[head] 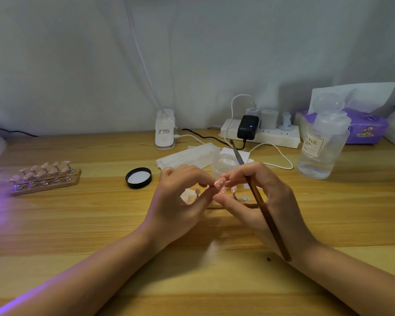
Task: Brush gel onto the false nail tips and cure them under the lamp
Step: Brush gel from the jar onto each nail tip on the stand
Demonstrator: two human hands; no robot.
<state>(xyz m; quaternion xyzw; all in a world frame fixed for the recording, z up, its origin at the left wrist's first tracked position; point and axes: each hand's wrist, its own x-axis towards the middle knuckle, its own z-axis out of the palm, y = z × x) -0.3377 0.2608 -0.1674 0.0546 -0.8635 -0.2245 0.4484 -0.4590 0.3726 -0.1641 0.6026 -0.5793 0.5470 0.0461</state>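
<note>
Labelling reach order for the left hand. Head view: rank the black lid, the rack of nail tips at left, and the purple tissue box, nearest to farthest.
From the left hand:
1. black lid, just to its left on the table.
2. rack of nail tips, far left, in the violet glow.
3. purple tissue box, far right, at the back by the wall.

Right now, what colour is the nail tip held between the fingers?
Pale pink with small white dots, seen in the head view: the nail tip.
</note>
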